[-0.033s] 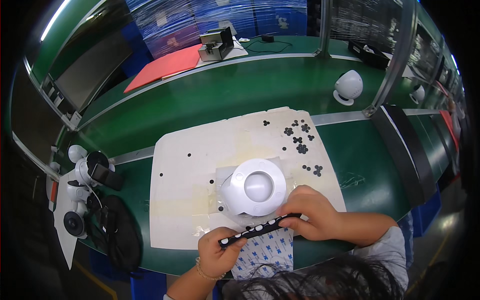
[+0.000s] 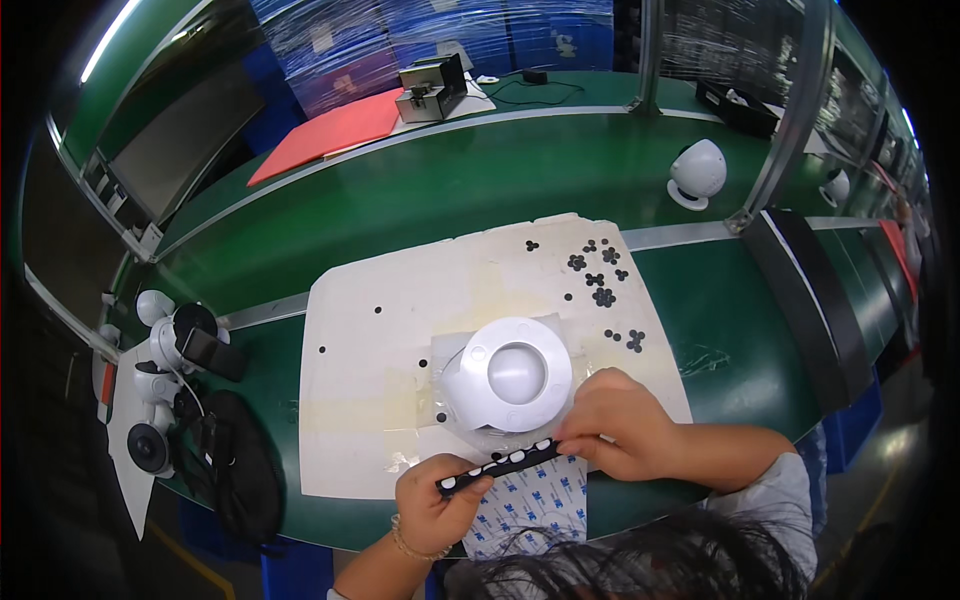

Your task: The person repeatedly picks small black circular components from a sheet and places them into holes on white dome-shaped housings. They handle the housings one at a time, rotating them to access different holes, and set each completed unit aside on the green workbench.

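Note:
My left hand is closed on the left end of a narrow black strip dotted with white round spots. At its right end, the fingertips of my right hand pinch together; anything small between them is hidden. Just beyond the strip, a white plastic ring-shaped part rests on clear film, its round opening facing up. Below the strip lies a white sheet with a blue print. Small black discs are scattered on the pale board, several of them clustered at the upper right.
White camera-like devices and a black pouch sit at the left. Another white device stands at the back right. A long black foam-like block lies on the right. Farther back are a red sheet and a metal box.
The fingers of my right hand have drawn closer together, and the dark piece that showed across them at the strip's right end is out of sight. My left hand stays in place.

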`<state>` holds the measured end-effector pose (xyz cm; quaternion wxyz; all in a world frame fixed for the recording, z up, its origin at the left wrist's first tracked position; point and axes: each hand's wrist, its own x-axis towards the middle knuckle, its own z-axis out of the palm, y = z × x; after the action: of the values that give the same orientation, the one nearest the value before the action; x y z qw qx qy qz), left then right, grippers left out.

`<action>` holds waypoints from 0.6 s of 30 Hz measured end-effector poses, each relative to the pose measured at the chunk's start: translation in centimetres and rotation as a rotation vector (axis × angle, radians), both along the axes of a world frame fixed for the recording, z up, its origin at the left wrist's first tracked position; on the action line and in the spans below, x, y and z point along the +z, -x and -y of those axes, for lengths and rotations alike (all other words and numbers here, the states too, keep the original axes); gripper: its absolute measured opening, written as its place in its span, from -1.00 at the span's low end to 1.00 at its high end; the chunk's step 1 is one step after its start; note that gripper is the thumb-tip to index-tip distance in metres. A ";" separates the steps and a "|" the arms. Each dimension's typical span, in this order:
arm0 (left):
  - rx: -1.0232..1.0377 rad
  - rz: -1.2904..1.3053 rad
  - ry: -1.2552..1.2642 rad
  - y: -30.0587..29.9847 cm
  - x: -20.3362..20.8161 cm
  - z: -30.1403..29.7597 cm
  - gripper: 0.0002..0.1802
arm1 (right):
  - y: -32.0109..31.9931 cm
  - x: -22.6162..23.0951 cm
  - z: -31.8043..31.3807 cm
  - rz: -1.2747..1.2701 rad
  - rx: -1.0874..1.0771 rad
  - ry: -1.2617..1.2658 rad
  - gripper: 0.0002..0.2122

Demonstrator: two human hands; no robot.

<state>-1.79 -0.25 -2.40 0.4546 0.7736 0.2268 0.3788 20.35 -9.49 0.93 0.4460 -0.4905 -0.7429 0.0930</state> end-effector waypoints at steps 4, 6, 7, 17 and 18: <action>0.048 0.015 -0.004 -0.1 0.1 0.2 -0.83 | -0.4 -0.2 -0.1 0.318 -0.066 -0.387 -0.89; 0.063 -0.011 0.005 -0.1 0.1 0.2 -0.83 | -0.7 -0.3 0.1 0.344 -0.019 -0.431 -0.85; 0.063 -0.023 0.018 0.0 0.2 0.1 -0.83 | -0.8 -0.3 0.2 0.357 0.005 -0.454 -0.83; 0.071 -0.004 -0.012 0.0 0.0 0.0 -0.83 | -1.7 -0.3 0.4 0.425 0.001 -0.296 -0.72; 0.078 -0.012 -0.010 0.1 0.0 0.0 -0.83 | -1.7 -0.2 0.4 0.475 0.031 -0.362 -0.73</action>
<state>-1.85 -0.25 -2.42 0.4344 0.7687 0.2576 0.3924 22.04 -9.93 0.74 0.3383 -0.3998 -0.8383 -0.1515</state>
